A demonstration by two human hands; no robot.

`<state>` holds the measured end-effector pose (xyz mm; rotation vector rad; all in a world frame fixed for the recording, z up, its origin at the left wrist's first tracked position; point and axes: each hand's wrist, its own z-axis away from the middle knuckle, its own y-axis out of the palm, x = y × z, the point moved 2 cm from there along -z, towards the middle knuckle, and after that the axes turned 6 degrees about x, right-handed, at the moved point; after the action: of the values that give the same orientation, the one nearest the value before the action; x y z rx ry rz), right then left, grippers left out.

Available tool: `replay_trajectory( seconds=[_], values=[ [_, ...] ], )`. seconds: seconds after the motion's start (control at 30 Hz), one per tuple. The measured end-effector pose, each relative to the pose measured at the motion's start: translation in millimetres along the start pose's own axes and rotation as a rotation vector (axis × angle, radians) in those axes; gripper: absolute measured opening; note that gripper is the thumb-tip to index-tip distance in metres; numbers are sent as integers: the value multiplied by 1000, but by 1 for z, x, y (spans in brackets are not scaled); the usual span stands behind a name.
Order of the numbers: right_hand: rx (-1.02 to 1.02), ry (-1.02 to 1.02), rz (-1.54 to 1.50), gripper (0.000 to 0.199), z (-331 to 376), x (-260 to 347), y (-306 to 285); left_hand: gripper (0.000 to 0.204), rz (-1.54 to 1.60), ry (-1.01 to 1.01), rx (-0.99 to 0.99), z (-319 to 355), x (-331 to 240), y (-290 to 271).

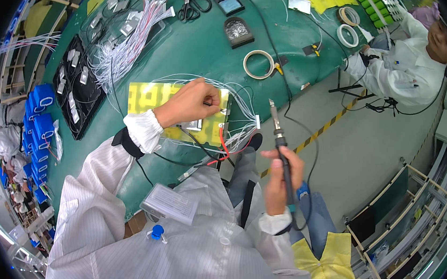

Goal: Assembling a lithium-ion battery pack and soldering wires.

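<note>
A flat yellow-wrapped battery pack [147,95] lies on the green table mat, with thin white wires along its edges. My left hand [192,103] is over it, fingers pinched near its right end on a small dark piece that I cannot make out. A red wire [224,142] and a black wire [197,141] run off the pack toward me. In my right hand [284,176] is a soldering iron [284,164], held off the table's edge with its tip pointing up and away, apart from the pack. A white connector [258,122] ends the wire bundle beside the pack.
On the mat are a tip-cleaner holder [237,32], a tape roll [258,65], scissors [188,10], a white wire bundle [130,42] and a black tray [77,90] of metal pieces. Blue bins [39,122] stand left. A co-worker [408,66] sits at far right.
</note>
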<state>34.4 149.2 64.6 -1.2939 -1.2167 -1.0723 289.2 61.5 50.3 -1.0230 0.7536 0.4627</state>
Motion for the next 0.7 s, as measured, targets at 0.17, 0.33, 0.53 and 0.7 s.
replay_trajectory(
  seconds=[0.17, 0.33, 0.53, 0.7],
  values=[
    [-15, -91, 189, 31, 17, -23, 40, 22, -147, 66, 130, 3, -8, -10],
    [56, -135, 291, 59, 20, -30, 71, 48, -83, 96, -109, 19, 41, -67],
    [80, -151, 461, 67, 11, -37, 84, 64, -113, -413, 84, 68, 158, -97],
    [104, -214, 597, 67, 4, -28, 80, 65, -176, -374, 64, 86, 144, -90]
  ],
)
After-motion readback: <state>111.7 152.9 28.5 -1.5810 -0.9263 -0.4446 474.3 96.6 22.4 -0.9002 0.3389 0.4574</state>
